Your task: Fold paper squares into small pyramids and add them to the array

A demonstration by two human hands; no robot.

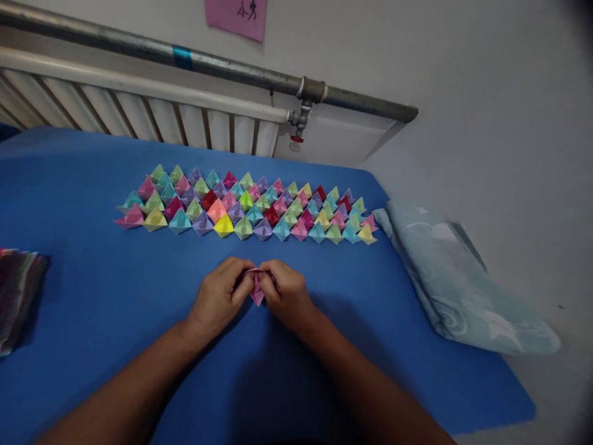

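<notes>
A small pink folded paper boat (257,290) is pinched between both hands, a little above the blue surface (115,296). My left hand (221,293) grips its left side between thumb and fingers. On its right side my right hand (286,290) does the same, fingers curled. Parts of the paper are hidden behind the thumbs. Beyond the hands, several rows of folded paper boats (243,227) in green, blue, purple, pink, red and yellow stand close together.
A stack of coloured sheets (21,296) lies at the left edge. On the right is a folded pale blue cloth (454,278) against the wall. Behind the rows are a white radiator (162,117), a metal pipe (241,71) and a red-handled valve (297,139). A pink note (236,18) hangs above.
</notes>
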